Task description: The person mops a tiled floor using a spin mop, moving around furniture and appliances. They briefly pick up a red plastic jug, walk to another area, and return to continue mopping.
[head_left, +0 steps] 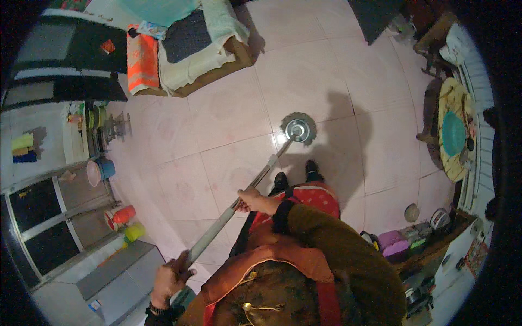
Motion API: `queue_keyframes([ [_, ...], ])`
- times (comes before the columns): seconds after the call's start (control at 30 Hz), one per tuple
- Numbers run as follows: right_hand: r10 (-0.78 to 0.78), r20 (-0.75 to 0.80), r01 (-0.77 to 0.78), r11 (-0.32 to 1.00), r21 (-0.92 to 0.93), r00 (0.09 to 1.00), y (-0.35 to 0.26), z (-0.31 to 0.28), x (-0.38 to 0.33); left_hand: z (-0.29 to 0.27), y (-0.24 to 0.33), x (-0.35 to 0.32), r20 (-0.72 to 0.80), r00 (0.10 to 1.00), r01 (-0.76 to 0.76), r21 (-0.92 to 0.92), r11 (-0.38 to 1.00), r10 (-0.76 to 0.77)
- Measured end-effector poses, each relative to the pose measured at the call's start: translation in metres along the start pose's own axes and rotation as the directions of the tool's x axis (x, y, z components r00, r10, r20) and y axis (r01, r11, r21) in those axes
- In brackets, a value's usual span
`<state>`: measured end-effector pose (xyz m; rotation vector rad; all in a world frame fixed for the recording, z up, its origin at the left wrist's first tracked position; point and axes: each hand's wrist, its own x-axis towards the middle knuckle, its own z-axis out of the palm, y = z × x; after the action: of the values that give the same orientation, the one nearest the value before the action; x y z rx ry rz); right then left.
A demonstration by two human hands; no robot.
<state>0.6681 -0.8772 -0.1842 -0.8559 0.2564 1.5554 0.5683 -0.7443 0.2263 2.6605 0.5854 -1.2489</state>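
A spin mop (217,233) slants across the view, from the lower left up to the middle. Its round head (298,129), a metallic disc ringed by grey-brown fringe, rests flat on the tiles just ahead of my dark shoes. Around the upper end of the grey handle my left hand (169,280) is closed, a dark band on its wrist. My right hand (254,201) grips the pole farther down, near its middle, in front of my red apron. Both hands hold the same mop, and some of the fingers are hidden behind the pole.
Pale pink tiles (228,114) make up the floor. A cloth-covered piece of furniture (185,76) stands at the far left. Buckets (101,171) and a red container (124,214) line the left wall. To the right are a yellow-topped table (452,98) with a teal basin and a low shelf (435,250).
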Motion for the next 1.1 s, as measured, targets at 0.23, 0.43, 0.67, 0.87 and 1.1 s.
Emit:
queue_keyframes([
  [0.23,-0.010,-0.455,0.026,0.999,0.029,0.890,-0.070,-0.056,-0.011,0.030,0.024,0.057,-0.139,0.979,-0.176,-0.231,0.957,0.147],
  [0.43,-0.052,-0.647,0.094,0.995,0.030,0.761,-0.136,-0.198,-0.053,0.052,0.148,0.210,-0.251,0.881,-0.468,-0.346,0.813,0.400],
  [0.67,-0.292,-0.432,0.275,0.956,-0.104,0.853,-0.139,-0.273,-0.019,0.076,0.166,0.208,-0.265,0.935,-0.332,-0.426,0.842,0.234],
  [0.87,-0.527,0.453,0.491,-0.074,-0.868,0.720,0.005,-0.097,0.023,0.143,0.053,0.047,-0.125,0.981,0.053,-0.573,0.818,-0.151],
  [1.1,0.369,-0.047,-0.361,0.866,-0.345,0.928,0.030,0.065,-0.009,0.160,0.067,-0.063,-0.197,0.927,0.118,-0.658,0.744,-0.321],
])
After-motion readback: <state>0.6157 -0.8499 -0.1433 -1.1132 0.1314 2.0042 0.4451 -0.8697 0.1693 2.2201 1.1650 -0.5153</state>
